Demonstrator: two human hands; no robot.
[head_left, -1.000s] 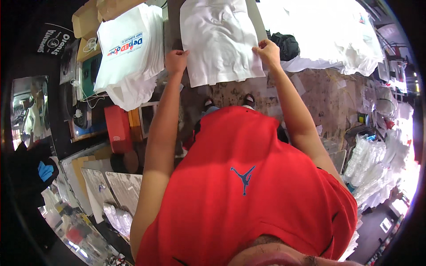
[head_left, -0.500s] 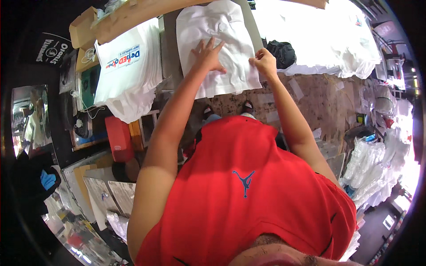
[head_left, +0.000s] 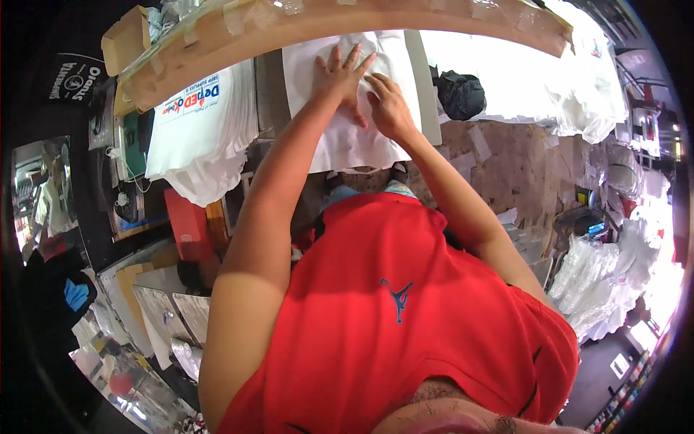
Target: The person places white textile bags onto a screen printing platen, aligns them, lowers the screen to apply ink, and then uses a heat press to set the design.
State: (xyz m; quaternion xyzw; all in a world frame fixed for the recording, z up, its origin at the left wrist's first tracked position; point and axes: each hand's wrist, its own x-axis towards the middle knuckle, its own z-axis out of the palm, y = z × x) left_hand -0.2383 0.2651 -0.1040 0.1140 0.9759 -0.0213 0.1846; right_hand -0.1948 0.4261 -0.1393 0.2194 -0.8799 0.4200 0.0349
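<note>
A white T-shirt [head_left: 347, 141] lies flat on a grey press platen [head_left: 426, 94] in front of me. My left hand [head_left: 338, 71] rests palm down on the shirt with its fingers spread. My right hand [head_left: 387, 105] lies flat on the shirt just to the right of it, almost touching it. Neither hand holds anything. A long cardboard-coloured bar [head_left: 325, 25] runs across the top, above both hands.
A stack of printed white shirts [head_left: 199, 137] sits to the left. A pile of white fabric [head_left: 535, 79] and a black bundle [head_left: 459, 94] lie to the right. A red box [head_left: 186, 224] stands lower left. Bagged white items [head_left: 607, 275] fill the right.
Both hands left the shirt's lower corners and slid up to its middle, now flat and close together. The view has tilted, bringing the cardboard-coloured bar lower into the picture.
</note>
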